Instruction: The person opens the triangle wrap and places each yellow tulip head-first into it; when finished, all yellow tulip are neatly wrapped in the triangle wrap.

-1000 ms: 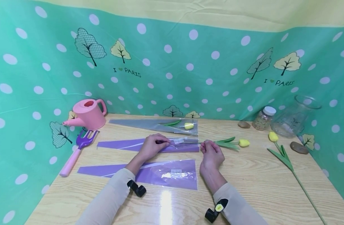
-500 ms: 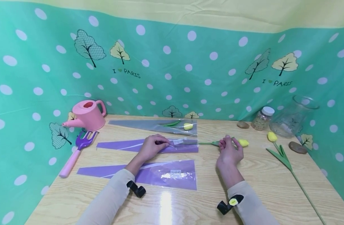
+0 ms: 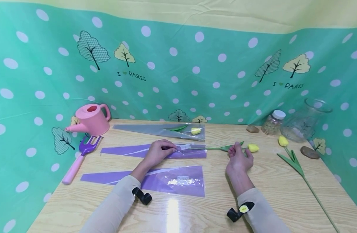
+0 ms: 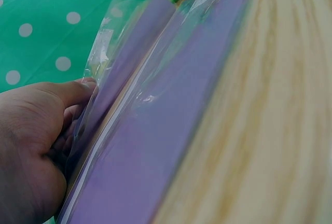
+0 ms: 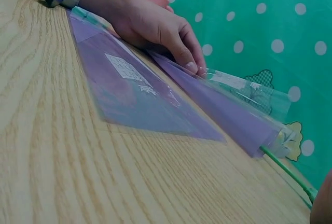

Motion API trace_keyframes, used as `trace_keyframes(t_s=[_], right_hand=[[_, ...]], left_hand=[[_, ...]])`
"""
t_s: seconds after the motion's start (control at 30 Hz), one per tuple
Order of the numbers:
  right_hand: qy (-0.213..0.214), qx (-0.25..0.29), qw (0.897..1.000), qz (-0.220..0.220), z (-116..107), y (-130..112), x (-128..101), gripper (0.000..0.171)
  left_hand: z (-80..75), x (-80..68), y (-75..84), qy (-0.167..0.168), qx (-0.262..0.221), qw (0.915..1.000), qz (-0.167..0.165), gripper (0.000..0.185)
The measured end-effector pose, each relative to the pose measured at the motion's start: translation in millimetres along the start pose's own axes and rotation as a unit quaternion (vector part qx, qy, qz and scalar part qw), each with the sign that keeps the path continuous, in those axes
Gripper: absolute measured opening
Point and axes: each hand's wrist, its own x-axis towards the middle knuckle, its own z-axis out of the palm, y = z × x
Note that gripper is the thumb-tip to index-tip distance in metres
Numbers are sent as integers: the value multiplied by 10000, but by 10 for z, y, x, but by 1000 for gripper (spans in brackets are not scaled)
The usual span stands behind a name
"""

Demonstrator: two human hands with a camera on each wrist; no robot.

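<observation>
A yellow tulip [image 3: 253, 148] lies on the wooden table [image 3: 269, 200], its green stem [image 3: 213, 148] running left into the mouth of a purple plastic sleeve [image 3: 123, 150]. My left hand [image 3: 172, 149] pinches the sleeve's clear upper film near its opening. In the left wrist view the thumb [image 4: 67, 92] presses that film [image 4: 155, 130]. My right hand [image 3: 233, 149] is curled round the stem at its leaves, just left of the flower head. The right wrist view shows the left hand [image 5: 150, 27], the sleeve [image 5: 228, 115] and the stem [image 5: 288, 169] entering it.
A second flat purple sleeve [image 3: 166, 179] lies nearer me. Behind is a clear sleeve holding a tulip [image 3: 195, 130]. Pink watering can [image 3: 91, 119] and purple fork [image 3: 79, 158] stand left. Another tulip [image 3: 295, 161], glass vase [image 3: 305, 121], jar [image 3: 273, 122] and stones [image 3: 310, 152] are right.
My right hand has slid right along the stem, from the sleeve's mouth to the leaves by the flower head. The left hand and tulip have stayed put.
</observation>
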Motion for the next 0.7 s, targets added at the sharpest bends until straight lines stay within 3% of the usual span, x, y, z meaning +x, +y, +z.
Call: trace_keyframes(t_s=[0.2, 0.43, 0.5, 0.7], right_hand=[[-245, -261, 9990, 256, 12, -25, -11, 84], [-315, -213, 9982, 459, 43, -75, 30, 26], [-295, -169, 9985, 423, 41, -84, 41, 18], [-173, -58, 9998, 111, 60, -68, 35, 26]], left_hand=[[-8, -9, 1, 9, 28, 10000, 2, 14], [-13, -5, 8, 17, 76, 10000, 53, 14], [-11, -2, 9, -10, 67, 10000, 52, 14], [-12, 0, 14, -18, 65, 10000, 11, 13]])
